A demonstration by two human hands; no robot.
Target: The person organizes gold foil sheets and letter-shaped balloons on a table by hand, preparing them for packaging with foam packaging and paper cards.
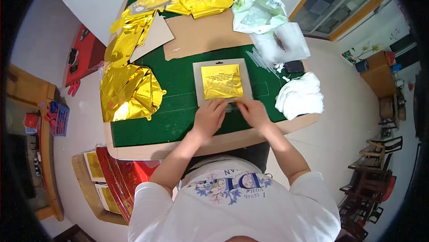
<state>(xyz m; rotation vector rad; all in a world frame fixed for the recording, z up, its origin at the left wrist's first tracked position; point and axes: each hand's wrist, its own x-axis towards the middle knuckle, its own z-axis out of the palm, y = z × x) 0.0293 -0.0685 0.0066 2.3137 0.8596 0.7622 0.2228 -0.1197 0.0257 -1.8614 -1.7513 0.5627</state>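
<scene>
Head view: my left hand [210, 117] and right hand [254, 113] curl at the flat beige cardboard [199, 83], probably steadying the square gold foil [222, 88] beyond them; whether pinching, I cannot tell.

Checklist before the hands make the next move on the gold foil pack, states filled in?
1. Pack lies on the green table top: ok.
2. Gold foil square within the pack's border, print facing up: ok.
3. Left hand and right hand both at the pack's near edge: ok.
4. Near edge closed: cannot tell, fingers cover much of it.
5. Loose gold foil pile at left apart from the pack: ok.
6. Table top free of other items: not ok, white cloth and plastic bag also lie there.
</scene>
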